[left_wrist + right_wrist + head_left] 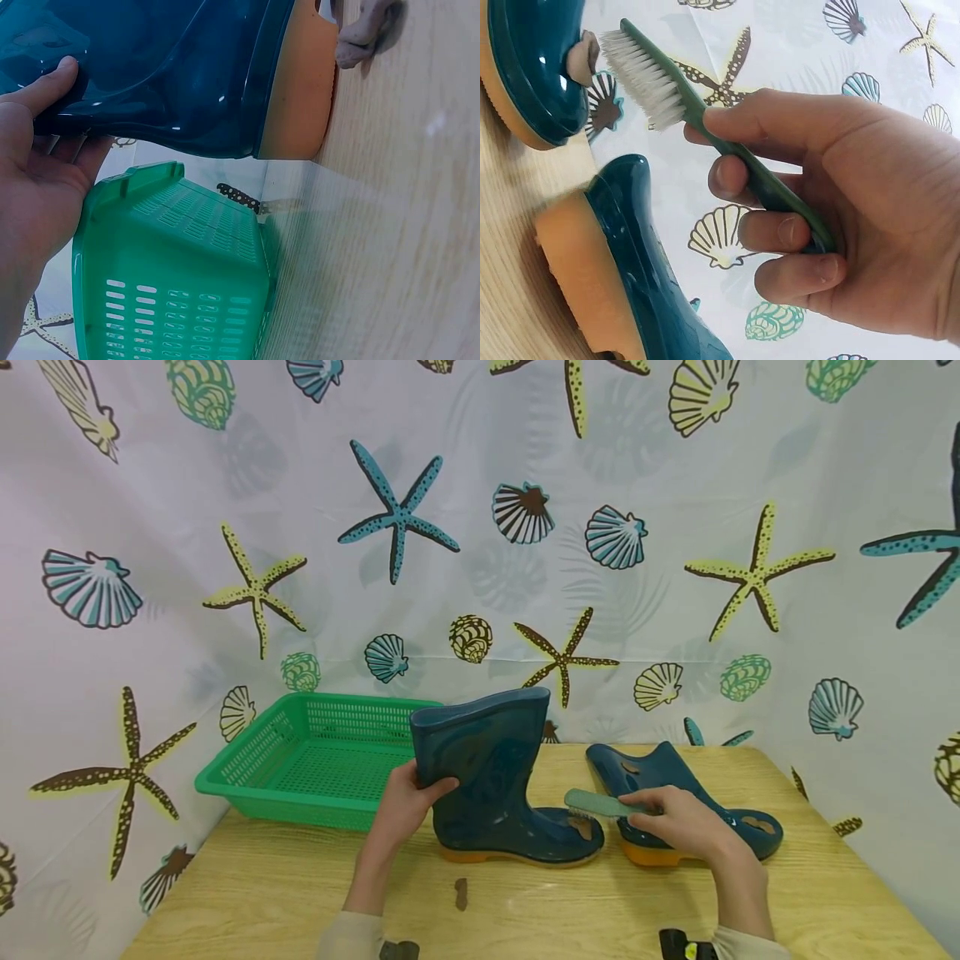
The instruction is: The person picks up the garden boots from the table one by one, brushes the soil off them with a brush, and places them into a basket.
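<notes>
A dark blue rubber boot (483, 777) stands upright on the table, toe to the right, with a brown mud patch (581, 827) on its toe. My left hand (408, 797) grips the back of its shaft, thumb on the near side; the other fingers are partly hidden behind it. In my right hand (817, 187) is a green scrub brush (656, 71) with white bristles, fingers curled round the handle. In the head view the brush head is just over the toe; the right wrist view shows the bristles beside the mud, contact unclear.
A second blue boot (678, 793) lies on its side at the right, with mud patches on it, behind my right hand. A green plastic basket (300, 806) stands at the back left. One brown mud lump (461, 894) lies on the table (547, 910) in front.
</notes>
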### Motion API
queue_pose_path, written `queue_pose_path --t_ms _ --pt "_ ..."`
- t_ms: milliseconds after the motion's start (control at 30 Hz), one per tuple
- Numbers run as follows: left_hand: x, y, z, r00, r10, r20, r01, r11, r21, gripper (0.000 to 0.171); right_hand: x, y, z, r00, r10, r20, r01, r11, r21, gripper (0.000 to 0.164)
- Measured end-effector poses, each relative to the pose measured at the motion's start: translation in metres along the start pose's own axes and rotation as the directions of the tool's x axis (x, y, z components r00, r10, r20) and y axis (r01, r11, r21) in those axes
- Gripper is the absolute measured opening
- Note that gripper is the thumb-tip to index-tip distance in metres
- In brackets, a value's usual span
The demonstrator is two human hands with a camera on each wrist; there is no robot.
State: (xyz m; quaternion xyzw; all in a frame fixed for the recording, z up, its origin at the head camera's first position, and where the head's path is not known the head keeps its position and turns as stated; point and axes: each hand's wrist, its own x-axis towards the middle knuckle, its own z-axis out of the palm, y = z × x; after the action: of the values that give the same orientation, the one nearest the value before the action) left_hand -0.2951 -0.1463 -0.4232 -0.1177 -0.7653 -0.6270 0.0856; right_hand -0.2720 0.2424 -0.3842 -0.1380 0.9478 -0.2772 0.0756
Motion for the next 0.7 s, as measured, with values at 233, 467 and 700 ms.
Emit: queue_pose_path --t_ms 233,467,700 --pt "0.0 -0.001 -0.001 1.0 0.002 0.004 -0.002 1.0 0.009 0.027 0.005 -0.003 0.006 0.998 0.008 0.055 -0.012 0.997 0.077 0.039" --pt "0.0 0.001 -0.001 1.0 0.005 0.011 -0.005 1.0 0.003 0.03 -0.003 0.005 0.0 0.993 0.035 0.109 -0.054 0.983 0.174 0.04" --pt "0.0 0.0 0.0 1.0 -0.001 0.003 0.001 1.0 -0.006 0.029 -0.006 0.015 -0.003 0.995 -0.023 0.102 0.001 0.978 0.208 0.043"
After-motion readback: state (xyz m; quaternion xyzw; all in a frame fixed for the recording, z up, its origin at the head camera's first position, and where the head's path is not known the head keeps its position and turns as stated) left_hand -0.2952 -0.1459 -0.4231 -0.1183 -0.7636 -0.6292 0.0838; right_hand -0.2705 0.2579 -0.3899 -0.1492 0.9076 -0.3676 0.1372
